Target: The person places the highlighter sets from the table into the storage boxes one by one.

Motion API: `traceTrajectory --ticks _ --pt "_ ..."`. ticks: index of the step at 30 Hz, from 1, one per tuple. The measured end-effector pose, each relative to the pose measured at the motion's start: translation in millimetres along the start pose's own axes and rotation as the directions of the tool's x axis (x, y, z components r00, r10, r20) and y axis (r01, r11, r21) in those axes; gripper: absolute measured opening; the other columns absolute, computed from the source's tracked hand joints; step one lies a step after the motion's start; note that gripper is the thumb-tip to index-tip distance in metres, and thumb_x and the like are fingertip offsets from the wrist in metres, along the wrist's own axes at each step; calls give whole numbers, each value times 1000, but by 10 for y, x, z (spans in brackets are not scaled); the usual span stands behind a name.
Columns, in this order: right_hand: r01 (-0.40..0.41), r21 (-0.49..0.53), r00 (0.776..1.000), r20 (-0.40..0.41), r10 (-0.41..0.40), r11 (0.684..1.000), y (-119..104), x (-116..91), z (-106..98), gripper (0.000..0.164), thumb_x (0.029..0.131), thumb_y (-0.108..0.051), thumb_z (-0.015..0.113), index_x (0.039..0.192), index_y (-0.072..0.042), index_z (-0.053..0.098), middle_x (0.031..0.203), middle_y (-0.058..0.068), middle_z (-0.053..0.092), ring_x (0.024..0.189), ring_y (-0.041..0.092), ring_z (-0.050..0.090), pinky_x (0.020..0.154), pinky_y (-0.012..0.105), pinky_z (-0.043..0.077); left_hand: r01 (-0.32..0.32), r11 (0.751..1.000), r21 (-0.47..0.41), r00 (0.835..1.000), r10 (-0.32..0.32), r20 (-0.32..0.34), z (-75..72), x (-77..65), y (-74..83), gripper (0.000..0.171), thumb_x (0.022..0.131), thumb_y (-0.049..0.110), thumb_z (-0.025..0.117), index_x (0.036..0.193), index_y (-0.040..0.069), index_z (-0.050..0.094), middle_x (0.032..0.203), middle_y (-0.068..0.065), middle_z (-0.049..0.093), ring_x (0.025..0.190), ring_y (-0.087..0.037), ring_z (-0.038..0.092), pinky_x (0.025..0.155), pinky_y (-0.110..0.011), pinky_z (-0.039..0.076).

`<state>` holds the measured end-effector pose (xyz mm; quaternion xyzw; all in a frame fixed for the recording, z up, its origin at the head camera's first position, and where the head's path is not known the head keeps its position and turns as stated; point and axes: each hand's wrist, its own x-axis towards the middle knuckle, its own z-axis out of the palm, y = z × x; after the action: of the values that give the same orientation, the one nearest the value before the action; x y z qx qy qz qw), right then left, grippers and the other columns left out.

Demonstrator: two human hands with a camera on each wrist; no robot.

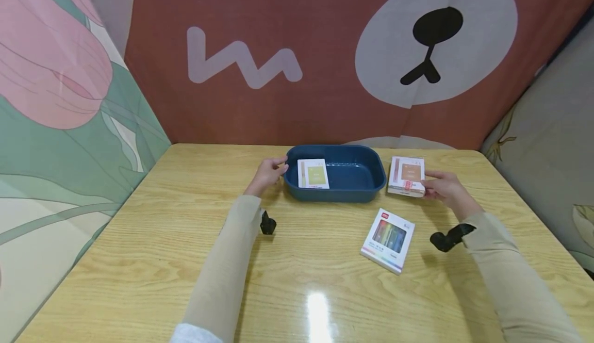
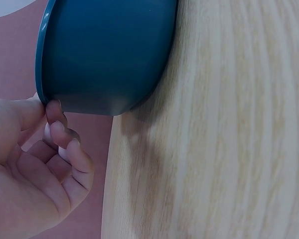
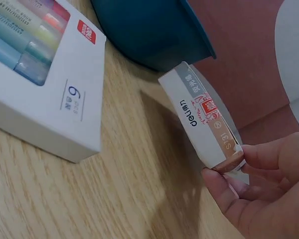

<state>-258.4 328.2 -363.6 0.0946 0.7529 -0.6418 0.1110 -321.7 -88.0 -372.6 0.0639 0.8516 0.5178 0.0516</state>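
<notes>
My left hand (image 1: 269,175) pinches the left rim of a dark blue plastic basin (image 1: 336,195) between thumb and forefinger, the other fingers curled below. In the basin, at its left end, leans a white box with a yellow-green panel (image 1: 313,173). My right hand (image 1: 446,189) pinches one end of a white deli box with an orange panel (image 1: 406,176), just right of the basin. In the right wrist view this box (image 3: 202,119) tilts over its shadow. Nearer me, a white pack of coloured pens (image 1: 389,240) with a clear window lies flat.
Everything is on a wood-grain table (image 1: 185,260). A reddish-brown cloth with a cartoon face (image 1: 325,100) hangs behind the far edge. Flower-patterned cloth (image 1: 55,142) borders the left side, and pale cloth (image 1: 552,142) the right. Black wrist mounts (image 1: 450,237) jut below the hands.
</notes>
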Motion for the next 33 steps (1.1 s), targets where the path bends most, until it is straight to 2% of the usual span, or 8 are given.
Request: traceTrajectory --ticks 6,11,15,19,22,27,30,33 --pt "25 -2 998 -55 -25 1000 -95 -43 -2 56 92 3 36 138 11 6 65 -8 56 57 3 55 58 24 50 -4 1000 0 1000 4 -1 5 3 -2 37 93 16 50 129 9 50 93 -17 60 49 -9 38 46 -21 34" --pt "67 -39 990 -124 -71 997 -219 -75 54 53 92 1 38 138 10 12 65 -10 54 57 3 54 58 22 49 -11 1000 -3 1000 11 -7 8 3 -7 36 93 16 50 128 9 50 91 -17 60 48 -9 38 46 -21 34" --pt "107 -9 984 -140 -107 994 -301 -90 100 53 91 2 38 138 10 14 64 -9 55 56 3 54 56 21 49 -17 1000 -3 1000 17 -13 16 11 -18 36 93 16 51 128 9 50 88 -16 60 48 -8 39 45 -21 34" --pt "121 12 981 -157 -118 993 -350 -100 127 53 91 3 39 138 11 15 62 -9 55 54 3 54 55 21 49 -20 1000 -6 1000 20 -12 15 15 -20 36 92 15 51 128 8 50 95 -17 61 48 -8 39 45 -20 33" --pt "135 73 982 -146 -124 988 -386 -116 157 54 90 5 38 138 11 13 62 -8 57 54 4 55 54 21 49 -16 1000 -9 1000 16 -4 11 13 -19 36 93 15 50 128 8 49 101 -17 60 48 -9 38 45 -21 34" --pt "171 173 983 -92 -157 970 -448 -141 249 55 89 8 38 137 14 10 61 -4 59 53 7 56 52 21 49 -13 1000 -20 1000 13 2 12 14 -23 37 93 16 51 128 8 49 96 -19 60 47 -9 37 45 -21 33" --pt "184 143 982 -70 -176 972 -479 -147 313 54 90 7 38 136 14 11 62 -4 59 54 6 56 53 20 49 -13 1000 -25 1000 13 0 14 16 -23 36 92 16 51 128 8 50 90 -16 60 46 -9 37 45 -21 33" --pt "201 69 978 -62 -197 977 -501 -141 372 53 91 6 38 136 14 14 64 -7 58 57 4 56 55 20 49 -11 1000 -24 1000 11 -1 14 14 -19 36 92 15 51 128 7 50 80 -12 58 46 -9 37 44 -21 33"
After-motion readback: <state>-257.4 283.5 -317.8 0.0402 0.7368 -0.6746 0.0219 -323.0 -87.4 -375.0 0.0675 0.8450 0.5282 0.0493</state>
